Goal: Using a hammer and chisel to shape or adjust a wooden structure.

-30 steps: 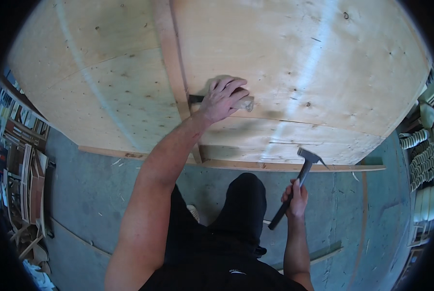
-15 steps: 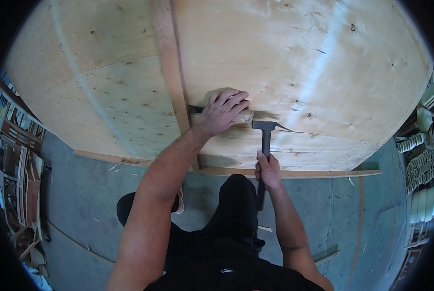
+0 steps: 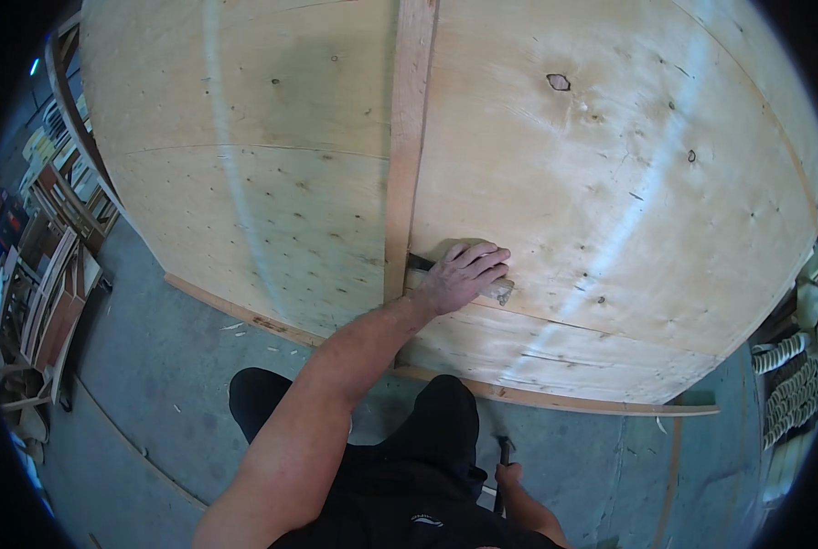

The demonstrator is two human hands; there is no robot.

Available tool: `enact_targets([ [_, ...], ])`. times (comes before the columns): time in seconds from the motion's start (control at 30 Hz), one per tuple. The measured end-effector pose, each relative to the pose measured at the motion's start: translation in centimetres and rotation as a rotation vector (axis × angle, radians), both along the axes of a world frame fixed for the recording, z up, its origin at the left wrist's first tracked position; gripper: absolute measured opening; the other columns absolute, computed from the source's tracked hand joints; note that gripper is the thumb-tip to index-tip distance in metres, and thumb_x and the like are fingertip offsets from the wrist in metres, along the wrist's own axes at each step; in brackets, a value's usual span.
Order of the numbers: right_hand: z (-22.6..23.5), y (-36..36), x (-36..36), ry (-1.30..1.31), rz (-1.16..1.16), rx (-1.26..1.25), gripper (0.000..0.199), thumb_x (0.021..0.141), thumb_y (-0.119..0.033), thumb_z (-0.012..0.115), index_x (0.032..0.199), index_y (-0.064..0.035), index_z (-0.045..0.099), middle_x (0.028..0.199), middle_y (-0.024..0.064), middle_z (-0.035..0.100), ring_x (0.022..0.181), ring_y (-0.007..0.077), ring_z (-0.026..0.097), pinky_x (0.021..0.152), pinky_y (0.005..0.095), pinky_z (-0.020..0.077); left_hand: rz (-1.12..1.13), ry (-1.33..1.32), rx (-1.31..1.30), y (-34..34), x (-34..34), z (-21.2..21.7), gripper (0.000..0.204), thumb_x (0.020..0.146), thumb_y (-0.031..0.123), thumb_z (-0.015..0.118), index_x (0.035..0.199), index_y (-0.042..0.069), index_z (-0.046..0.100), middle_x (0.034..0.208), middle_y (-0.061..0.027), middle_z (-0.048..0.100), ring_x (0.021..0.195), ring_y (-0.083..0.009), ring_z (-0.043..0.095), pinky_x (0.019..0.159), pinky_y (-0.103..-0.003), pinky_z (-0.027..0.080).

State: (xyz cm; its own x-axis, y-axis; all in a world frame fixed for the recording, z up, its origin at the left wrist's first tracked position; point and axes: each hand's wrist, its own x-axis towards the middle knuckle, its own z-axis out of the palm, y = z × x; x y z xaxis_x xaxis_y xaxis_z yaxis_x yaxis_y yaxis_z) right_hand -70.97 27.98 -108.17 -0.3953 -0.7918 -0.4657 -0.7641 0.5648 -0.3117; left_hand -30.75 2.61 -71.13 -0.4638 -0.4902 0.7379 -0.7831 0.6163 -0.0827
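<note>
My left hand (image 3: 464, 277) is wrapped round a wooden-handled chisel (image 3: 499, 292) that lies against the pale plywood panel (image 3: 537, 183). Its dark blade meets the right side of an upright wooden batten (image 3: 407, 146), and the worn end of the handle sticks out past my fingers. Down by my right thigh, my right hand (image 3: 510, 477) grips a dark hammer (image 3: 505, 446), held well away from the chisel. Where the blade touches the batten, the tip is hard to make out.
Along the panel's lower edge runs a wooden strip (image 3: 573, 399). The grey floor (image 3: 153, 348) carries wood chips and a long thin strip. At left stand stacked wooden frames (image 3: 57, 302); at right are piled coiled or ribbed pale pieces (image 3: 793, 393).
My right hand has swung the hammer from the end of the chisel handle down and back beside my thigh. The left hand keeps the chisel at the batten; the view has shifted.
</note>
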Motion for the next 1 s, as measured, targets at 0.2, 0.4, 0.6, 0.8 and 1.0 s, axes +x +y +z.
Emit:
enact_targets([
  [0.2, 13.8, -16.4, 9.7, -0.894, 0.044, -0.447, 0.040, 0.099, -0.037, 0.055, 0.118, -0.0015, 0.061, 0.099, 0.0117, 0.067, 0.091, 0.0172, 0.065, 0.076, 0.0301, 0.0518, 0.051, -0.056, -0.081, -0.1, 0.5, -0.4, 0.036, 0.082, 0.019, 0.060, 0.118, 0.013, 0.064, 0.140, -0.0001, 0.051, 0.131, -0.0179, 0.044, 0.105, -0.037, 0.035],
  [0.4, 30.6, -27.4, 22.9, -1.237, 0.030, -0.648, 0.054, 0.099, -0.055, 0.046, 0.117, -0.0056, 0.057, 0.103, 0.0079, 0.063, 0.088, 0.0173, 0.062, 0.072, 0.0311, 0.0523, 0.028, -0.162, 0.015, 0.6, 1.8, 1.5, 0.040, 0.082, 0.025, 0.066, 0.119, 0.011, 0.063, 0.141, -0.0045, 0.051, 0.136, -0.0222, 0.042, 0.111, -0.041, 0.034],
  [0.6, 34.2, -26.9, 23.4, -1.279, -0.014, -0.460, 0.041, 0.097, -0.040, 0.050, 0.104, -0.0015, 0.062, 0.081, 0.0099, 0.063, 0.055, 0.0202, 0.063, 0.049, 0.0321, 0.0549, 0.011, 0.079, -0.110, 4.3, 8.0, 9.9, 0.042, 0.082, 0.023, 0.070, 0.121, 0.012, 0.060, 0.139, -0.0148, 0.047, 0.133, -0.0362, 0.043, 0.109, -0.045, 0.039],
  [0.8, 33.7, -30.3, 21.9, -1.063, 0.301, -0.511, 0.032, 0.090, -0.019, 0.048, 0.107, 0.0020, 0.066, 0.099, 0.0175, 0.064, 0.074, 0.0269, 0.065, 0.060, 0.0379, 0.0596, 0.483, 0.456, -0.432, 3.8, 17.9, 17.7, 0.042, 0.088, 0.020, 0.065, 0.126, 0.007, 0.053, 0.138, -0.0179, 0.046, 0.131, -0.0376, 0.043, 0.104, -0.047, 0.040],
  [1.0, 40.5, -27.6, 25.0, -0.097, 0.855, -0.586, 0.054, 0.090, -0.051, 0.060, 0.086, 0.0021, 0.071, 0.067, 0.0176, 0.066, 0.067, 0.0252, 0.067, 0.062, 0.0404, 0.0537, 0.583, 0.446, -0.338, -0.5, 22.5, 14.3, 0.051, 0.090, 0.028, 0.062, 0.135, 0.007, 0.049, 0.147, -0.0187, 0.039, 0.137, -0.0389, 0.036, 0.110, -0.049, 0.033],
])
